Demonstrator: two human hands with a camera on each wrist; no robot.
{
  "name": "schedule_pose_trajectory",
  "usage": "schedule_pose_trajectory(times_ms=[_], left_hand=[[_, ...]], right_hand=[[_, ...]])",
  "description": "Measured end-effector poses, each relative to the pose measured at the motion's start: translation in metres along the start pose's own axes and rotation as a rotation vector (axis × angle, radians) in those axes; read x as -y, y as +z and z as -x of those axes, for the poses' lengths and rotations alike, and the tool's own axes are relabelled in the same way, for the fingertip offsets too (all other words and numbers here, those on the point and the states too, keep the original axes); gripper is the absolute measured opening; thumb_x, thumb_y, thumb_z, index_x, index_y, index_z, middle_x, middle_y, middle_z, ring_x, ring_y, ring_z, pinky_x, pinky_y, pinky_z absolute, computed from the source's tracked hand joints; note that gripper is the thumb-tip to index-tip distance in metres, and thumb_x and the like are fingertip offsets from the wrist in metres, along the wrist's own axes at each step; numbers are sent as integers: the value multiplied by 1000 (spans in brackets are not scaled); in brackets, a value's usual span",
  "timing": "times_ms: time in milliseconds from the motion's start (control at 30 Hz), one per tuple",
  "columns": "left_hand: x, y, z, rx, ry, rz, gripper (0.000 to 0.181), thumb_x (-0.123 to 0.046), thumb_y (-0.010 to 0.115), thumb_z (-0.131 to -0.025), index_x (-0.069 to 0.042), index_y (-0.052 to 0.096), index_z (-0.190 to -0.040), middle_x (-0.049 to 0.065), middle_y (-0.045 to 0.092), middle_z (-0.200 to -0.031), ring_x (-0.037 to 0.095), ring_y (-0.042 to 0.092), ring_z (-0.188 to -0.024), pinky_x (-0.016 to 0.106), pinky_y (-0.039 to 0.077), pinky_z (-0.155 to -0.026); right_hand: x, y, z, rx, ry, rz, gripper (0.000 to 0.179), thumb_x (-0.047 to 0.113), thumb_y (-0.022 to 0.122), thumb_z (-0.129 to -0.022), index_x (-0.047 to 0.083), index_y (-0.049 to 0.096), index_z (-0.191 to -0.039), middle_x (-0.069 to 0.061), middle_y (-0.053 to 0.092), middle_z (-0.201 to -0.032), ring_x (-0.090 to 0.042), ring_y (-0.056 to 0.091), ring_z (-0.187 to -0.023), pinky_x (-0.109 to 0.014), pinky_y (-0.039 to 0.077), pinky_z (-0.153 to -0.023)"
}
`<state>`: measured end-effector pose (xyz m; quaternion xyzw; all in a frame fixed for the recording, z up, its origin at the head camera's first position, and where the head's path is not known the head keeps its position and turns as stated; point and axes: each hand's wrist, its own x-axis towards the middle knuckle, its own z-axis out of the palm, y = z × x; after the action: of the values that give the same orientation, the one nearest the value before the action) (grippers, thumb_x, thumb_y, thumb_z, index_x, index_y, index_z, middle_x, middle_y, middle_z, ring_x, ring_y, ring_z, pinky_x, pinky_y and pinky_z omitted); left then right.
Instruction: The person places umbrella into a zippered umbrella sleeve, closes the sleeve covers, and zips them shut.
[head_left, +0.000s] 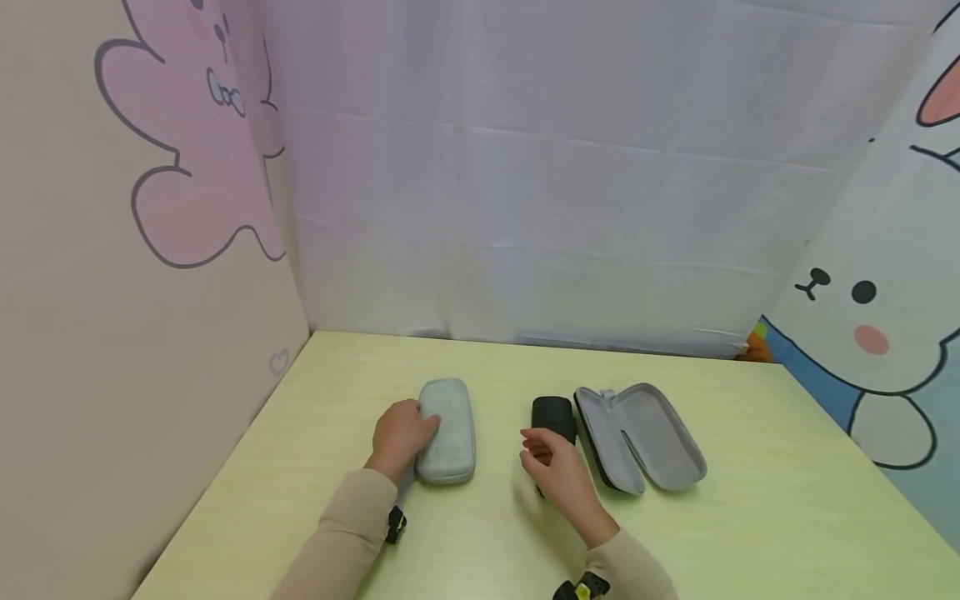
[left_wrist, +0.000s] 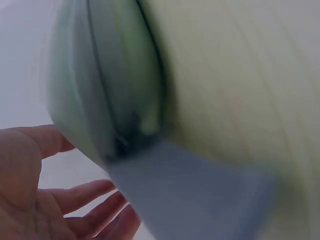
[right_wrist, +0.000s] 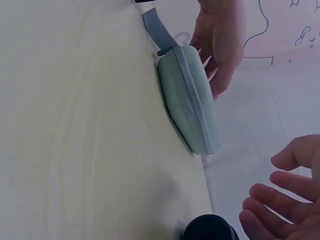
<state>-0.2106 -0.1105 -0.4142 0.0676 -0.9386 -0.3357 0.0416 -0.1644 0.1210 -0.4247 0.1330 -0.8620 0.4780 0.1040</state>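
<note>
A pale green zippered case (head_left: 448,433) lies lengthwise on the left-centre of the table. My left hand (head_left: 403,435) grips it by its left edge, thumb over the top. In the left wrist view, the zipper seam and a grey strap (left_wrist: 190,195) at the case's near end show up close and blurred. My right hand (head_left: 562,479) hovers over a black rounded object (head_left: 553,414), fingers loosely bent and nothing in them. That object's near part is hidden behind the hand; only its dark round end (right_wrist: 209,229) shows in the right wrist view.
Right of the black object lies an unfolded case (head_left: 663,446) with grey lining and a dark outside, its two halves spread apart. A white curtain (head_left: 510,208) hangs behind the table (head_left: 750,517). Walls with cartoon animals stand on both sides.
</note>
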Motion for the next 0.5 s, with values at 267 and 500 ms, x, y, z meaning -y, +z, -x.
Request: schedule_pose_trajectory(times_ms=[267, 500], left_hand=[[-47, 16, 26, -61, 274, 30, 23, -21, 65, -82, -5, 67, -98, 2, 63, -82, 19, 58, -72, 34, 47, -62], [-83, 49, 38, 21, 293, 15, 24, -28, 66, -84, -6, 67, -94, 1, 63, -73, 13, 54, -57, 29, 44, -53]], right_hand=[[-2, -18, -3, -103, -35, 144, 18, 4, 66, -84, 4, 67, -102, -1, 64, -83, -15, 60, -74, -28, 49, -65], [-13, -44, -9, -307, 22, 143, 17, 3, 66, -83, 0, 68, -100, -8, 66, -83, -20, 60, -73, -28, 47, -64]])
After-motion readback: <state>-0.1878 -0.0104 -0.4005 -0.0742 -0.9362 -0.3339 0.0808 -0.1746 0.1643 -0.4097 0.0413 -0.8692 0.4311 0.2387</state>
